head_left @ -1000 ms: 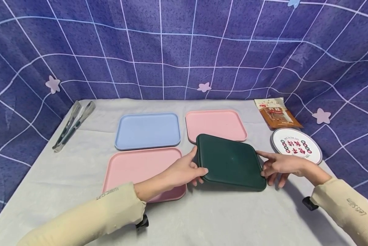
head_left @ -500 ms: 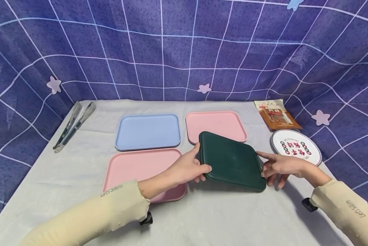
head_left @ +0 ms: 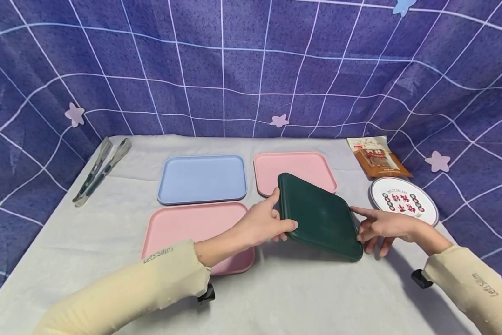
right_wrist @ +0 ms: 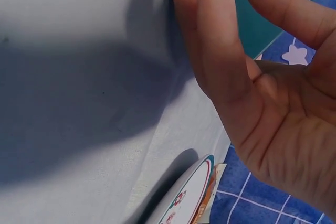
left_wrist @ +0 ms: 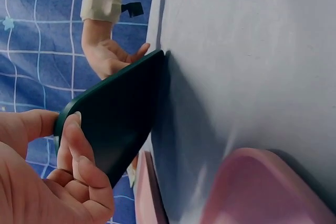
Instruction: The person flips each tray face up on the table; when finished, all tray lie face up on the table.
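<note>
A dark green tray (head_left: pixel 318 216) is tilted in the head view, its left side raised and its right front corner low by the table. It seems turned bottom up, its smooth face showing. My left hand (head_left: pixel 263 223) grips the raised left edge, thumb on top and fingers underneath, as the left wrist view shows of the tray (left_wrist: pixel 113 111). At the opposite edge my right hand (head_left: pixel 385 225) holds the tray between thumb and fingers, index finger stretched along the side. Right of this hand lies a round white plate (head_left: pixel 402 193) with red lettering.
A blue tray (head_left: pixel 202 179) and a pink tray (head_left: pixel 293 170) lie at the back. Another pink tray (head_left: pixel 196 223) sits under my left forearm. Tongs (head_left: pixel 102 172) lie far left, a brown food packet (head_left: pixel 378 158) back right. A purple gridded curtain (head_left: pixel 234 70) hangs behind the table.
My left hand has moved right and a little up, lifting the green tray's left side higher, so it tilts more steeply. The right hand has stayed nearly still.
</note>
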### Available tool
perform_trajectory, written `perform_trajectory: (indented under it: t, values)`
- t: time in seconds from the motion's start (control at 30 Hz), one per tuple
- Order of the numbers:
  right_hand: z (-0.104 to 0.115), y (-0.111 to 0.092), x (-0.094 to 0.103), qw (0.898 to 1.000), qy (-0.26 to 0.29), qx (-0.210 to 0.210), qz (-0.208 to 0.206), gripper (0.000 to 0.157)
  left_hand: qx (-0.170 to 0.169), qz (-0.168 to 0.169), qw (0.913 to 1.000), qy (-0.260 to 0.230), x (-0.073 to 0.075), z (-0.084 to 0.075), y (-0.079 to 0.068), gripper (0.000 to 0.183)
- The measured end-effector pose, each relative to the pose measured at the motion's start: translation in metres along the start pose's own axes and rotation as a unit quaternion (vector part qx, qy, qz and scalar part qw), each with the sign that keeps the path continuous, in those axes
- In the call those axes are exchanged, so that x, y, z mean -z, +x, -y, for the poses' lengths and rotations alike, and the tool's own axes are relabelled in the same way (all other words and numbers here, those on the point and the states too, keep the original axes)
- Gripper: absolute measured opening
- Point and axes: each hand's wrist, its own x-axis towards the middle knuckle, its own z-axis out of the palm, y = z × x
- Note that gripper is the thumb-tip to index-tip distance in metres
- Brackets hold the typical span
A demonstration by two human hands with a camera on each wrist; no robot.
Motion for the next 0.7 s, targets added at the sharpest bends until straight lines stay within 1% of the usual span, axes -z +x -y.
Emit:
perform_trajectory:
  t: [0.07,0.17,0.3,0.37,0.47,0.57,0.7]
  values:
    - [0.0,0.0,0.0,1.0,-0.002,-0.001,-0.001,0.104,-0.003,-0.002,1.0,0.001,-0.001,-0.004,0.0,0.105]
    - [0.004,-0.002,0.001,1.0,-0.02,0.0,-0.002,0.104,-0.007,-0.005,1.0,0.003,-0.001,-0.009,-0.001,0.104]
    - [0.021,-0.007,0.001,0.998,-0.055,-0.009,-0.011,0.105,-0.011,-0.008,0.9998,0.015,-0.001,-0.014,-0.002,0.103]
    - [0.035,-0.01,0.003,0.997,-0.074,-0.013,-0.018,0.104,-0.016,-0.01,0.9996,0.022,-0.001,-0.017,-0.001,0.102]
    - [0.06,-0.014,0.007,0.994,-0.105,-0.01,-0.027,0.098,-0.024,-0.009,0.9994,0.026,-0.001,-0.021,-0.001,0.102]
    - [0.09,-0.015,0.009,0.988,-0.147,0.006,-0.04,0.091,-0.032,-0.012,0.9991,0.025,-0.001,-0.024,0.0,0.101]
    - [0.126,-0.011,0.004,0.979,-0.188,0.032,-0.069,0.087,-0.045,-0.021,0.9987,0.016,-0.001,-0.024,0.001,0.097]
